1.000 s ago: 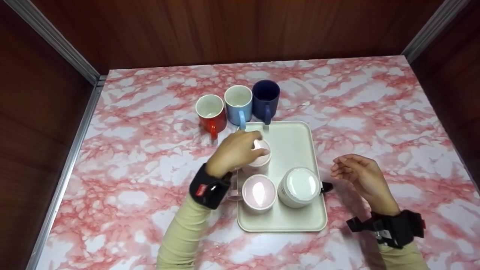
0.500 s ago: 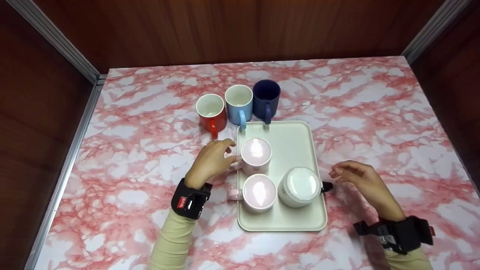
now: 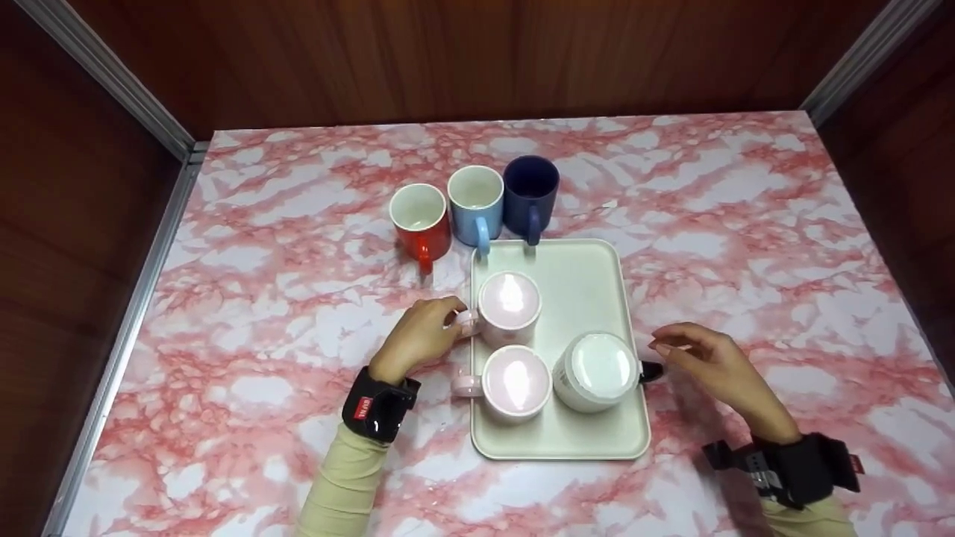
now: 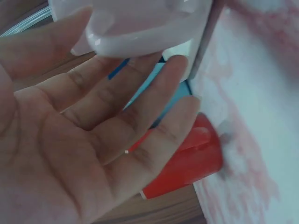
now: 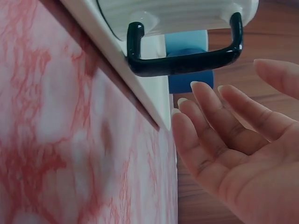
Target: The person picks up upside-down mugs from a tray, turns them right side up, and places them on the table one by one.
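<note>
My left hand (image 3: 418,337) is at the handle of a pink mug (image 3: 510,309) standing upside down on the left of a cream tray (image 3: 561,449). Its thumb overlaps the handle (image 4: 145,43) in the left wrist view, and the loosely extended fingers lie beyond it. Another upside-down pink mug (image 3: 516,384) sits just nearer on the tray, handle to the left. Beside it stands an upturned white mug (image 3: 597,373) whose black handle (image 5: 187,64) points right. My right hand (image 3: 722,371) hovers just right of that handle, holding nothing, fingers slightly bent and thumb apart.
Behind the tray stand a red mug (image 3: 424,231), a light blue mug (image 3: 477,212) and a dark blue mug (image 3: 530,198), all upright with handles toward me. The latter two reach the tray's far edge. Wooden walls (image 3: 477,60) enclose the marbled table (image 3: 746,224).
My left hand has pulled back left from over the far pink mug and come round to its handle. My right hand has shifted slightly toward the black handle. The mugs stay put.
</note>
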Motion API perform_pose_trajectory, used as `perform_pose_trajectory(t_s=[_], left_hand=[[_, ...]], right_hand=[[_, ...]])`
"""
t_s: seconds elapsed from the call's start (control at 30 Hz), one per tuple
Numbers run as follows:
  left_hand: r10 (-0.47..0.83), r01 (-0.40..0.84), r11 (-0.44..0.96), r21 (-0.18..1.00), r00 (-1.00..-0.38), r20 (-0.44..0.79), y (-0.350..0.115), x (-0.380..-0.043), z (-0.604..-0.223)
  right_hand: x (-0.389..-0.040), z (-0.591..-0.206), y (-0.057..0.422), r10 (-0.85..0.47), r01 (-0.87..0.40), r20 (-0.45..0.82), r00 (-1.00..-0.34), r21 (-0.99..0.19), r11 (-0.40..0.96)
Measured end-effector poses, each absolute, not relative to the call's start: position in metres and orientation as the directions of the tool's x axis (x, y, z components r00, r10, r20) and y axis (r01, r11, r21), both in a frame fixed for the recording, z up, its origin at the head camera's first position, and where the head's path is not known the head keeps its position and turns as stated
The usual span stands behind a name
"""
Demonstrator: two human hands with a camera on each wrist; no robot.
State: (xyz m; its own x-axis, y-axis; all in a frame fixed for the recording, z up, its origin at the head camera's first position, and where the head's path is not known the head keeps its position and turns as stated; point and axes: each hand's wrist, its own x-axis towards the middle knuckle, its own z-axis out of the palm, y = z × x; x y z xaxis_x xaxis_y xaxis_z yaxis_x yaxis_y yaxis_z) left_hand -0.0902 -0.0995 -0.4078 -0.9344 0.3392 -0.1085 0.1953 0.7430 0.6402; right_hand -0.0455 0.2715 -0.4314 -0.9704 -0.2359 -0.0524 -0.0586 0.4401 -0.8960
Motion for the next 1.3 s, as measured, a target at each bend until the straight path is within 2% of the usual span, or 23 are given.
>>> perform_pose_trajectory(t_s=[0.33,0.57,0.73,1.0,1.3], left_hand=[[0.371,0.249,0.670,0.699,-0.928,-0.025,-0.097,-0.091,-0.421],[0.407,0.126,0.455,0.881,-0.910,-0.081,-0.097,-0.094,-0.432],[0.401,0.053,0.352,0.935,-0.911,-0.099,-0.092,-0.093,-0.435],[0.334,0.041,0.358,0.933,-0.939,-0.086,-0.082,-0.092,-0.430],[0.275,0.052,0.377,0.925,-0.960,-0.058,-0.073,-0.093,-0.424]], right_hand=[[-0.042,-0.438,0.265,-0.248,-0.279,0.165,-0.955,-0.784,0.555],[-0.042,-0.437,0.264,-0.237,-0.310,0.210,-0.949,-0.766,0.564],[-0.043,-0.437,0.265,-0.241,-0.311,0.209,-0.948,-0.776,0.549],[-0.043,-0.422,0.253,-0.171,-0.311,0.259,-0.950,-0.791,0.526],[-0.043,-0.413,0.241,-0.182,-0.406,0.363,-0.914,-0.801,0.439]])
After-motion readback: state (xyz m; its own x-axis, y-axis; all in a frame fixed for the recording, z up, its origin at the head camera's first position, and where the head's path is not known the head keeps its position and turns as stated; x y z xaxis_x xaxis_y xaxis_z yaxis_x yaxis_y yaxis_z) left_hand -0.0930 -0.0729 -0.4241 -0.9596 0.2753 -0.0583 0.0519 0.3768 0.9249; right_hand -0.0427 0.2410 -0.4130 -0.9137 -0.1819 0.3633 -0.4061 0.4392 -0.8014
